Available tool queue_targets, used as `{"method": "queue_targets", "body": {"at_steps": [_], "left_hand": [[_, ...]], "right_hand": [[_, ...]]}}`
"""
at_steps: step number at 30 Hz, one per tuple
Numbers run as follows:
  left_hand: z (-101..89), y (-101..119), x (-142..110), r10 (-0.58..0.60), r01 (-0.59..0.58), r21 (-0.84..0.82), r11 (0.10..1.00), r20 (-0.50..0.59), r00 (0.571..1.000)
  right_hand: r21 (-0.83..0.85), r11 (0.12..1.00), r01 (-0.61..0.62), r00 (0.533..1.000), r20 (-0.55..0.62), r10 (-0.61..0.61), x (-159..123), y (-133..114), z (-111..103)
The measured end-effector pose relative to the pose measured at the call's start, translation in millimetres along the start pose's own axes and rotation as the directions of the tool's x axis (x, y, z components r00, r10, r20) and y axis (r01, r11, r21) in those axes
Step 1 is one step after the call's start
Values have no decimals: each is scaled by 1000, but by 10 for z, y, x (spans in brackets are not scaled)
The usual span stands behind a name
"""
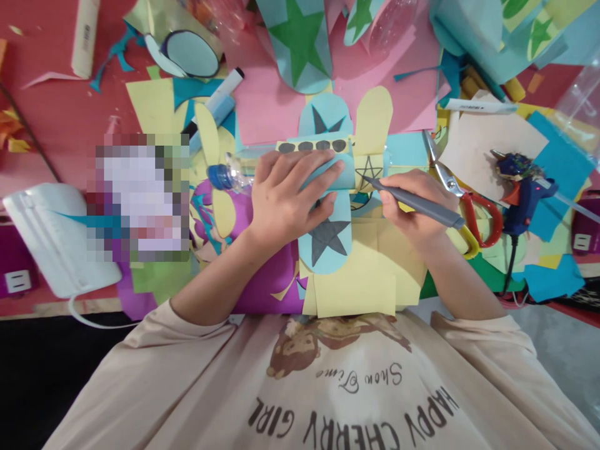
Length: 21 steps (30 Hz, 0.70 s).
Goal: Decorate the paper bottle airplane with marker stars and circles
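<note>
In the head view, a plastic bottle with a blue cap (218,177) lies on its side, wrapped in blue and yellow paper like a toy plane. My left hand (293,194) holds its middle, fingers over the top. Blue paper wings (323,256) with dark stars extend from both sides, and a row of dark ovals (307,147) runs along a yellow strip. Pinched in my right hand (419,203) is a grey marker (417,205), its tip at an outlined star (369,174) on the yellow tail band. A yellow rounded tail piece (375,119) points away.
Red-handled scissors (482,219) and a blue glue gun (527,200) lie on the right. To the left are a white corded box (60,237) and a pixelated area. Yellow sheets (360,281), pink paper (394,75) and a green-star piece (300,37) surround the bottle.
</note>
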<state>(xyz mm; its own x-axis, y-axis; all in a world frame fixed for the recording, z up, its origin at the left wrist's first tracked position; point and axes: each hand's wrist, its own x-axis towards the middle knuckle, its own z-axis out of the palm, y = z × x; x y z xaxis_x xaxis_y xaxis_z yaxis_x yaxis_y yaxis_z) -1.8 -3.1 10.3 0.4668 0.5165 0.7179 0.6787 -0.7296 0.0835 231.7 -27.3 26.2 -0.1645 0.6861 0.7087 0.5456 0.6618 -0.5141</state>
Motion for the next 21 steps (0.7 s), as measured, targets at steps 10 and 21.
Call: {"method": "queue_targets", "body": {"at_steps": [10,21], "left_hand": [[2,-14,-80,-112,132,-174,976,120,986],[-13,-16,-74,-149,181,-145,973,207,967]], "right_hand": [[-72,997,8,1000,-12,-9,-2,43,-24],[-1,1000,-3,1000,-13,3,-44,131,-28]]}}
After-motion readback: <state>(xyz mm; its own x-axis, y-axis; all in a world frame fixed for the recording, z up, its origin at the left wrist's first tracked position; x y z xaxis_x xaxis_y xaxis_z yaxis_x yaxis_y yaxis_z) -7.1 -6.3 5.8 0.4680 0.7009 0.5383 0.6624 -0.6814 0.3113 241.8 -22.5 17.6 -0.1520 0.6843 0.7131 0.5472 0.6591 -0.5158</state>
